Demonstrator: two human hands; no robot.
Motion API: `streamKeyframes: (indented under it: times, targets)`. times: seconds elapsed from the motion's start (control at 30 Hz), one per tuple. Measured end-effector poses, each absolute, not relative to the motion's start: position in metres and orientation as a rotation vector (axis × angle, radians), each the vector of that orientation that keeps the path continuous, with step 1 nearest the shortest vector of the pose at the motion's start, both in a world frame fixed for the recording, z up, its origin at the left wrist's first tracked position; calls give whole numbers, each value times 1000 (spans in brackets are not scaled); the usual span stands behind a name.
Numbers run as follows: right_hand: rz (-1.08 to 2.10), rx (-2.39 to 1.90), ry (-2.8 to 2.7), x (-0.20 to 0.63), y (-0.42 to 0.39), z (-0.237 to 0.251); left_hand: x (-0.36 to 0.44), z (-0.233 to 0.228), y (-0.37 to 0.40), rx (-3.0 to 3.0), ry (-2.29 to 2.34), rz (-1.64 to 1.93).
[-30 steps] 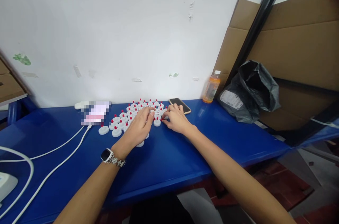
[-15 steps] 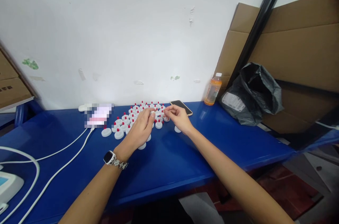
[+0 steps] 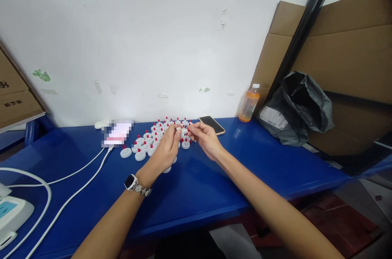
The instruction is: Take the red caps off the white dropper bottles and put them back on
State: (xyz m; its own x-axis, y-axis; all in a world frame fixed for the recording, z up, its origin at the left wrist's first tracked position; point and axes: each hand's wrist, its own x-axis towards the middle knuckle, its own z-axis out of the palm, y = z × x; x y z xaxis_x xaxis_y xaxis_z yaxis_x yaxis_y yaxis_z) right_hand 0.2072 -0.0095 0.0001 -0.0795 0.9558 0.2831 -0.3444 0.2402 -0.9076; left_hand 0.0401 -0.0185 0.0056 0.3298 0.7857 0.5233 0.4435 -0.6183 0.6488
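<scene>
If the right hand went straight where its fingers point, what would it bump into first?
Probably the left hand: its fingertips are just ahead. How deep things sit is hard to tell, so the right hand might touch the nearby red-tipped white caps instead.

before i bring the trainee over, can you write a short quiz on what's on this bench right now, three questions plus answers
1. Which hand has the watch at its wrist: the left hand or the right hand?

2. What stands upright next to the dark plastic bag?
a) the phone
b) the bottle
c) the white cable

3. Fill in the blank: many of the white discs have tips coloured ____.

Key: 1. Left hand; 2. b; 3. red.
</scene>
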Motion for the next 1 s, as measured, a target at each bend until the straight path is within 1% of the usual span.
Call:
streamKeyframes:
  times: [0.37, 0.6, 0.7, 0.8, 1.0]
  targets:
    - [1315, -626, -1045, 200, -12, 0, 50, 1, -28, 2083, 1091, 1195]
    - [1251, -593, -1131, 198, -16, 5, 60, 2, -30, 1993, 1030, 1272]
    - [1170, -627, -1214, 202, -14, 6, 58, 4, -29, 2013, 1034, 1189]
    - [1048, -758, -1395, 218, -9, 8, 50, 4, -23, 2108, 1079, 1141]
    - [551, -1253, -1785, 253, 5, 3, 39, 3, -13, 2306, 1134, 1197]
